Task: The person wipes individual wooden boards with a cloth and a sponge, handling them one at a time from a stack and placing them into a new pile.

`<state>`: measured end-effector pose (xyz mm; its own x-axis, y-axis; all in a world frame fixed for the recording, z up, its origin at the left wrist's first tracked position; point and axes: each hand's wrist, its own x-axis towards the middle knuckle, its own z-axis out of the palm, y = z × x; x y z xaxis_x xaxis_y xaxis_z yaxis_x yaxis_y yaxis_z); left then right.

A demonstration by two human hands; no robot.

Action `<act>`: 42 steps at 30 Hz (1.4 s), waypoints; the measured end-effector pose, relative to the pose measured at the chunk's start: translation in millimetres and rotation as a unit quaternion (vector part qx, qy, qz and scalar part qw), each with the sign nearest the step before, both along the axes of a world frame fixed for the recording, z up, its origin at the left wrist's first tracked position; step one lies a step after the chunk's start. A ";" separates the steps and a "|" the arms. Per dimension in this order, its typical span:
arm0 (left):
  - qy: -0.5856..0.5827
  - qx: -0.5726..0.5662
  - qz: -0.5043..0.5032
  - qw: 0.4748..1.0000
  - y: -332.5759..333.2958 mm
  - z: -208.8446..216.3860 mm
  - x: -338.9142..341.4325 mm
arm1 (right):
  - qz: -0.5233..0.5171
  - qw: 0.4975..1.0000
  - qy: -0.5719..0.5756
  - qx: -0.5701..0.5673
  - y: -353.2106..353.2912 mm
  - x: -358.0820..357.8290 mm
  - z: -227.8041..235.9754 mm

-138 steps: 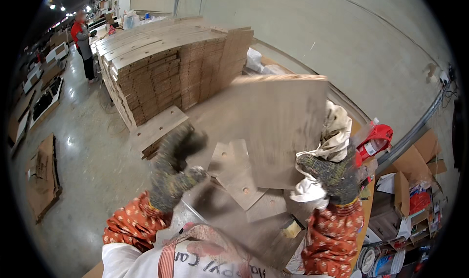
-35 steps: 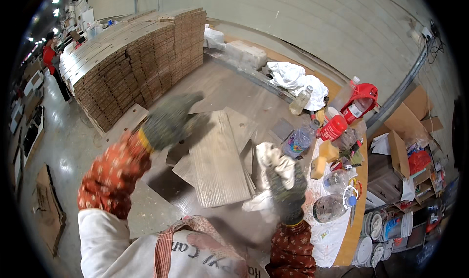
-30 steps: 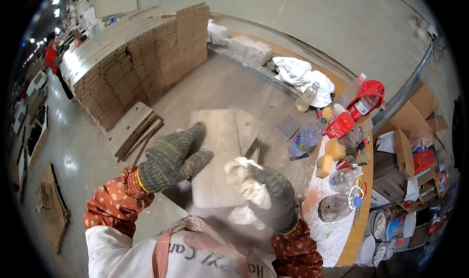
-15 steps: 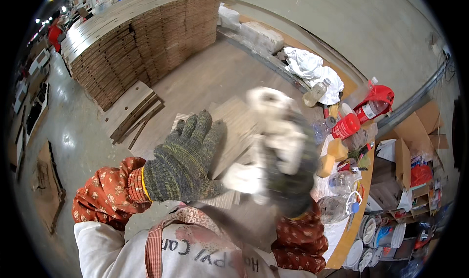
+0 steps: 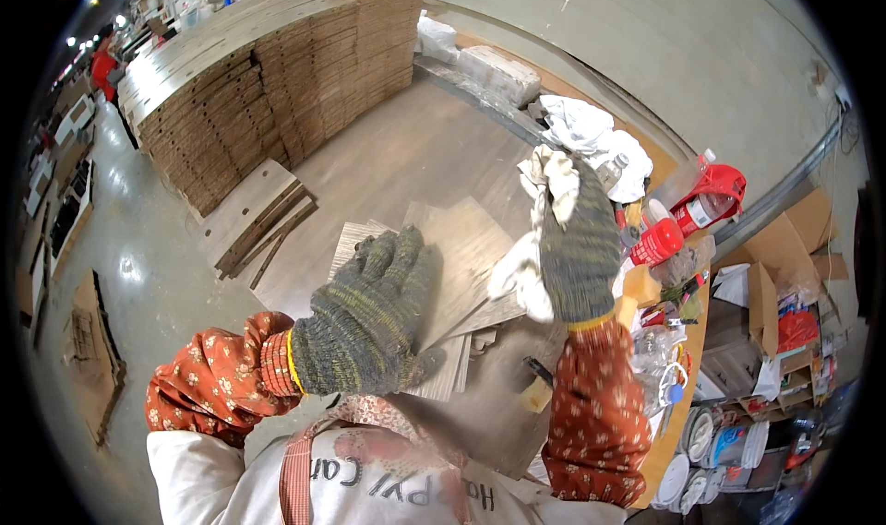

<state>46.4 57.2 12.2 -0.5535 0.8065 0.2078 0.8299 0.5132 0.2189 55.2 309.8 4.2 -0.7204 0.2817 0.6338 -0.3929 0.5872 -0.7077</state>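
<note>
My left hand (image 5: 365,317), in a grey-green knitted glove, lies flat with its fingers stretched on a small stack of thin wood-grain boards (image 5: 466,257). Some of the boards are fanned out beneath the top one. To the right, my right hand (image 5: 581,248) wears a matching glove and is closed on a crumpled white rag (image 5: 554,174). Part of the rag hangs by the right edge of the top board. Near my right forearm lies a small dark-handled tool (image 5: 538,370) with a pale yellowish end; its kind is unclear.
A tall stack of drilled panels (image 5: 277,91) stands at the far left of the table, with loose strips (image 5: 258,216) before it. Along the right are white cloths (image 5: 577,124), a red-labelled bottle (image 5: 657,242), a yellow sponge (image 5: 641,285) and clear bottles. An open carton (image 5: 761,313) stands beyond.
My right hand has moved right and away from me with the rag, uncovering more of the boards and the dark-handled tool. My left hand stays on the boards.
</note>
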 end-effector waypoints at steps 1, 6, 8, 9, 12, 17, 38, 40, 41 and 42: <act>-0.002 0.007 -0.014 1.000 1.5 -1.2 -0.1 | 0.012 0.998 0.021 0.059 -11.6 10.0 6.4; -0.019 -0.020 -0.076 0.997 -4.9 -7.3 -8.4 | -0.057 0.921 -0.059 0.380 -72.4 20.5 4.1; 0.018 0.029 -0.029 0.999 -3.2 -5.9 -2.0 | 0.041 0.964 -0.193 0.177 -73.2 7.8 30.8; -0.012 0.002 -0.019 1.000 -3.7 6.1 -0.4 | 0.123 0.979 -0.117 0.113 -51.8 -5.4 7.7; -0.003 -0.051 -0.055 0.997 2.2 16.6 -4.2 | 0.126 0.983 -0.123 -0.048 11.0 -12.0 -6.8; 0.006 -0.013 -0.113 0.994 -39.5 13.0 -7.6 | -0.011 0.981 -0.173 0.089 -28.8 -3.3 41.9; -0.035 0.324 -0.087 0.941 -80.5 -62.4 -10.5 | -0.091 0.917 -0.166 0.352 74.7 -56.0 -12.6; 0.084 0.268 0.053 0.958 -91.3 -84.9 -18.0 | -0.102 0.939 -0.140 0.298 62.1 -51.4 12.0; 0.072 0.282 0.082 0.953 -99.2 -87.9 -23.2 | -0.111 0.947 -0.127 0.274 61.3 -47.6 18.5; 0.058 0.297 0.112 0.946 -107.8 -90.4 -27.7 | -0.122 0.954 -0.115 0.249 59.0 -42.4 23.0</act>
